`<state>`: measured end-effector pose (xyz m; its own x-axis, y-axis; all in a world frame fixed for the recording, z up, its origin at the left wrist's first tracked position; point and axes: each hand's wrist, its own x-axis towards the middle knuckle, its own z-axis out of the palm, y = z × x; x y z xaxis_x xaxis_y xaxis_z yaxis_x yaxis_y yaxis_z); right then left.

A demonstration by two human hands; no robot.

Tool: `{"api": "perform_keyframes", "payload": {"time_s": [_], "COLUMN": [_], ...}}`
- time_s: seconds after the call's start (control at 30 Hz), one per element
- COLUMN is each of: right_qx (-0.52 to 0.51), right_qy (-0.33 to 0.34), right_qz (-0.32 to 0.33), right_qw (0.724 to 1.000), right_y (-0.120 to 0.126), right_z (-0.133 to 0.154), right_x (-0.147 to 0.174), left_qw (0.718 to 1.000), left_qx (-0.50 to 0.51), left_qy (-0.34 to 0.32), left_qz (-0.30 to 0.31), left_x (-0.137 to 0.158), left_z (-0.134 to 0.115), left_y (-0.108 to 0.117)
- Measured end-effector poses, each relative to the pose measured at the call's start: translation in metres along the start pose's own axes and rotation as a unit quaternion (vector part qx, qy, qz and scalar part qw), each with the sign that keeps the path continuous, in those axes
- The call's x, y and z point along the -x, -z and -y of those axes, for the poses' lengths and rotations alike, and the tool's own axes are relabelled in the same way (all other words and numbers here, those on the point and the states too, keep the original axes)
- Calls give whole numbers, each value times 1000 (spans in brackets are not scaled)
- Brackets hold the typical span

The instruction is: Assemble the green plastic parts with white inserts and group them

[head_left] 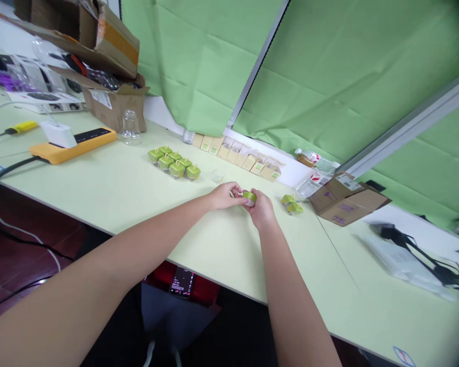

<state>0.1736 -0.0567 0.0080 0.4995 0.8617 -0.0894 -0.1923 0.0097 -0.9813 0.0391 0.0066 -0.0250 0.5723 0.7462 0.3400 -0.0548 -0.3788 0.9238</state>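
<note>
A small container with a green lid and a pale, see-through lower part (249, 195) is held just above the table between both hands. My right hand (263, 210) wraps round its right side, with the fingers closed on it. From the left, my left hand (226, 196) grips it, its thumb pressed against the near side and its fingers curled. Several similar green-lidded containers (176, 168) with yellow loops on top stand grouped to the left. A smaller group of them (291, 205) is just right of my right hand. A clear, cup-like piece (217, 176) lies behind my left hand.
Along the back wall runs a row of small tan boxes (233, 153). At left are an orange power strip (76, 145), a yellow screwdriver (21, 127) and cartons (112, 104). A cardboard box (344, 201), bottles (315, 178) and a black cable (424, 255) occupy the right.
</note>
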Motion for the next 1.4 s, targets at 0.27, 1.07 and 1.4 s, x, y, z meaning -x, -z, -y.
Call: {"api": "perform_keyframes", "payload": {"time_s": [0.27, 1.07, 1.4], "right_qx": [-18, -33, -35], "right_qy": [-14, -24, -1], "right_qz": [-7, 38, 23], "right_qw": [1000, 998, 999], "right_y": [-2, -3, -5], "right_z": [3, 7, 9], "right_x": [2, 8, 10], "left_qw": [1000, 1000, 1000], "left_qx": [-22, -28, -22], "left_qy": [4, 5, -8], "left_qz": [5, 8, -1], "left_x": [1, 3, 1], "left_z": [-3, -5, 0], "left_y": [0, 2, 0]}}
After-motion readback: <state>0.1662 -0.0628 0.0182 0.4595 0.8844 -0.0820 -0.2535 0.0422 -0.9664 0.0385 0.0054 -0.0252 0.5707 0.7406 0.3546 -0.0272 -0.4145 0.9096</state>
